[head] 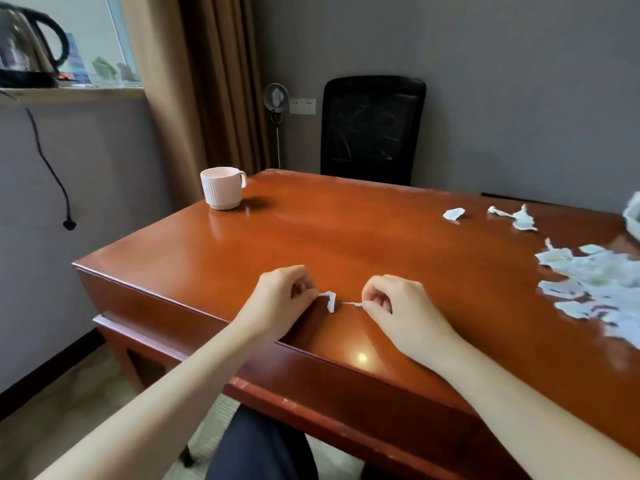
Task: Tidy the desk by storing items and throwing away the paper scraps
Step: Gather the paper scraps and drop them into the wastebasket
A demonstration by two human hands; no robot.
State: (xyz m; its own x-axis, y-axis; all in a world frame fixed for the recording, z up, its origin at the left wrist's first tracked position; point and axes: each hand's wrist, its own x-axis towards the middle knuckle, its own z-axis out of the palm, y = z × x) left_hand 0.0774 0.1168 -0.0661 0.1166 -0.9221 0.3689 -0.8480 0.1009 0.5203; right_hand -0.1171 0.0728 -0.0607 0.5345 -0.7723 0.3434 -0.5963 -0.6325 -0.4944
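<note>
Both my hands are over the near edge of the reddish wooden desk. My left hand pinches a small white paper scrap between thumb and fingertips. My right hand pinches a thinner white paper sliver just to the right of it. The two scraps lie close together but apart. A large pile of torn paper scraps covers the desk's right side. Two smaller loose scraps lie farther back on the right.
A white ribbed mug stands at the desk's far left corner. A black office chair sits behind the desk against the grey wall. A kettle rests on the windowsill at upper left, its cord hanging down the wall.
</note>
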